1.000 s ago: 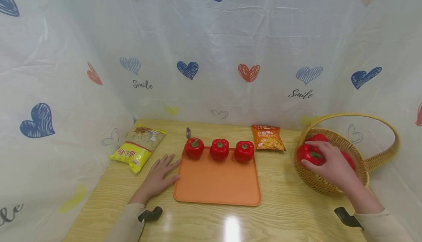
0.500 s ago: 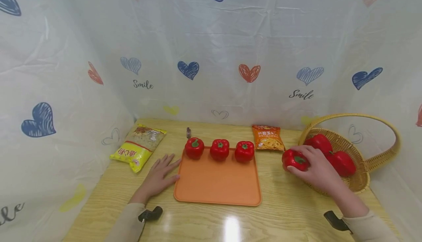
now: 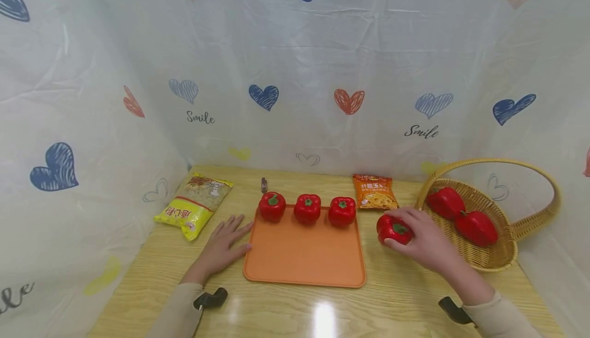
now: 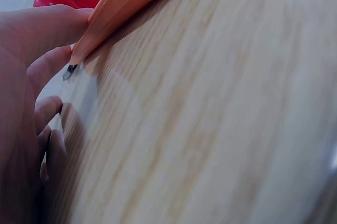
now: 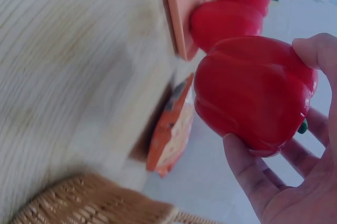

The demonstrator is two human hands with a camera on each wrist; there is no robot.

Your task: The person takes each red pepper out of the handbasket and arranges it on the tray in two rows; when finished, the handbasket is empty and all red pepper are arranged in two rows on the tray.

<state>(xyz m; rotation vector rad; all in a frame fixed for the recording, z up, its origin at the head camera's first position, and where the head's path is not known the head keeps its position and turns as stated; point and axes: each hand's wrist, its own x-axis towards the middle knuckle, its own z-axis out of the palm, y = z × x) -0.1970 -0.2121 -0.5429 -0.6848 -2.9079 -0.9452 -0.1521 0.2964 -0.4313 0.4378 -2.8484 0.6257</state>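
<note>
My right hand (image 3: pixel 426 240) holds a red bell pepper (image 3: pixel 393 229) between thumb and fingers, in the gap between the orange tray (image 3: pixel 304 258) and the wicker basket (image 3: pixel 495 256). In the right wrist view the held bell pepper (image 5: pixel 253 89) hangs above the table, its green stem partly hidden. Flat on the table at the tray's left side lies my left hand (image 3: pixel 224 244), fingers spread, thumb and a fingertip at the rim. Three more red peppers (image 3: pixel 307 209) stand in a row along the tray's far edge. Two others (image 3: pixel 477 228) lie inside the basket.
Behind the tray's right corner is an orange snack bag (image 3: pixel 374 192). A yellow food packet (image 3: pixel 193 206) lies at the far left, and a small dark object (image 3: pixel 264 185) sits behind the tray. The basket's tall handle (image 3: pixel 548 189) arches up. A patterned curtain (image 3: pixel 295 71) encloses the table.
My right hand has lifted a bell pepper out of the basket and carried it left towards the tray. The two peppers left in the basket now show fully. My left hand stays put.
</note>
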